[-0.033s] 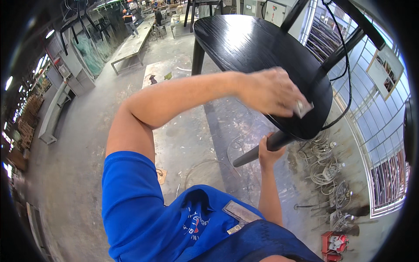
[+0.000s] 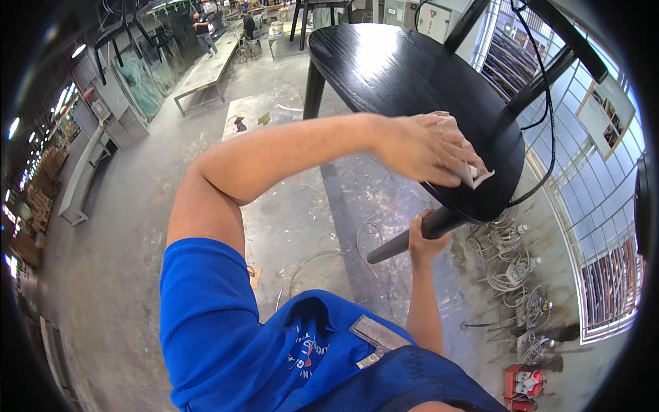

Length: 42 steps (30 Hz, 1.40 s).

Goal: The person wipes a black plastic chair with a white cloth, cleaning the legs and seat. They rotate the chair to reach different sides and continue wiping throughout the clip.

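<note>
One black chair (image 2: 425, 75) above grey floor (image 2: 123, 295)

Right hand (image 2: 427, 242) grips its stiff-looking leg (image 2: 391, 248), seemingly a sure hold; left hand (image 2: 429, 147) pinches a pale, soft-looking sheet (image 2: 483, 177) by the slick-looking seat's (image 2: 405, 62) near edge. Beyond them, a long table (image 2: 199, 82).

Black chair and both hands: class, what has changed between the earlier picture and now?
The black chair has shifted very slightly right in the picture, its leg and the right hand with it. The left hand looks less blurred. Nothing was taken hold of or let go: the left hand still has the white sheet, the right still grips the leg.
</note>
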Available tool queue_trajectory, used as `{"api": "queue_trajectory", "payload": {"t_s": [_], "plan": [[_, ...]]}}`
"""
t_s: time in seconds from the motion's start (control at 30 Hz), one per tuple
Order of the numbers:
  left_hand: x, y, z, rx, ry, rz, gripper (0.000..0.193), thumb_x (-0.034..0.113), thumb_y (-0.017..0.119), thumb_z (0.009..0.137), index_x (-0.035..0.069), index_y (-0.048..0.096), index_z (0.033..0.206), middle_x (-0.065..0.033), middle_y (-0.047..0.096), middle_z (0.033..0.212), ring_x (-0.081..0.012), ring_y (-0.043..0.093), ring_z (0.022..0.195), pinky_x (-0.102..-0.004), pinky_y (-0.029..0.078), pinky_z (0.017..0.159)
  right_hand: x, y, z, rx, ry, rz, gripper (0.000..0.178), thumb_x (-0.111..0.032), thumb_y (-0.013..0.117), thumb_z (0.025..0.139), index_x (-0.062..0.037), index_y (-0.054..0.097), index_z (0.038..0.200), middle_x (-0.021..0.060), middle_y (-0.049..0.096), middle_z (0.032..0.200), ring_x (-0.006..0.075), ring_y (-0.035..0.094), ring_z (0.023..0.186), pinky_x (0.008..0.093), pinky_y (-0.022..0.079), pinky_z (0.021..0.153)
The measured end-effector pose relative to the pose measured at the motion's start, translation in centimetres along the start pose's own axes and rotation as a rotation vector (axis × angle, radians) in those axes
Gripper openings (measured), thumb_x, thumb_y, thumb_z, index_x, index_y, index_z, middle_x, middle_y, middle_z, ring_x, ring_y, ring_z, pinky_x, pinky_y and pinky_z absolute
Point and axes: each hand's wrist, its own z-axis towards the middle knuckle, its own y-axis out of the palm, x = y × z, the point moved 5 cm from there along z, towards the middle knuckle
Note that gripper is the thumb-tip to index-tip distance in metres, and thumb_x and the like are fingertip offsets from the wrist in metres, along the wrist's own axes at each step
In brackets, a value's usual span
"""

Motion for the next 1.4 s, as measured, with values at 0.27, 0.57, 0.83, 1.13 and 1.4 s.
{"api": "queue_trajectory", "payload": {"t_s": [0.27,0.57,0.83,1.13,1.4], "plan": [[-17.5,-4.5,-15.0,0.342,-0.814,-0.196,0.056,0.051,0.033,0.097,0.010,0.049,0.132,-0.0133,0.055,0.129,-0.0263,0.049,0.122,-0.0343,0.036,0.103,1.9,0.9,1.1,-0.155,0.165,-0.060,0.016,-0.001,0.067,0.072,-0.0041,0.056,0.083,0.0016,0.055,0.077,0.0099,0.051,0.069,0.0258,0.044,0.065],[4.9,18.9,-18.0,0.431,-1.061,-1.264,0.057,0.050,0.041,0.097,0.000,0.058,0.117,-0.0067,0.063,0.101,-0.0151,0.055,0.097,-0.0373,0.045,0.085,2.7,2.4,-0.5,-0.314,0.267,0.100,0.033,-0.008,0.066,0.069,-0.0004,0.057,0.100,0.0137,0.053,0.119,0.0129,0.058,0.077,0.0266,0.049,0.072],[9.2,20.8,-12.4,0.347,-0.578,-1.760,0.046,0.038,0.044,0.099,0.001,0.051,0.124,-0.0033,0.058,0.108,-0.0100,0.052,0.098,-0.0264,0.045,0.083,2.9,3.1,-2.3,-0.234,0.397,0.076,0.018,-0.005,0.067,0.076,0.0006,0.061,0.092,0.0064,0.059,0.086,0.0132,0.059,0.076,0.0259,0.046,0.073],[13.7,39.0,-45.9,-0.538,-1.137,-0.723,0.041,0.016,0.057,0.084,0.006,0.054,0.124,-0.0218,0.057,0.119,-0.0334,0.054,0.111,-0.0398,0.043,0.094,5.6,4.3,-1.2,-0.232,0.305,0.060,0.025,-0.008,0.061,0.079,0.0039,0.059,0.101,0.0067,0.058,0.079,0.0138,0.057,0.072,0.0264,0.045,0.070],[31.9,41.1,-59.1,-0.740,-1.291,-1.438,0.028,0.014,0.060,0.080,0.002,0.063,0.105,-0.0144,0.065,0.098,-0.0256,0.061,0.089,-0.0377,0.047,0.079,10.3,5.6,2.6,-0.237,0.267,0.095,0.025,-0.007,0.064,0.079,0.0029,0.062,0.102,0.0050,0.059,0.082,0.0117,0.056,0.073,0.0253,0.044,0.071]]}}
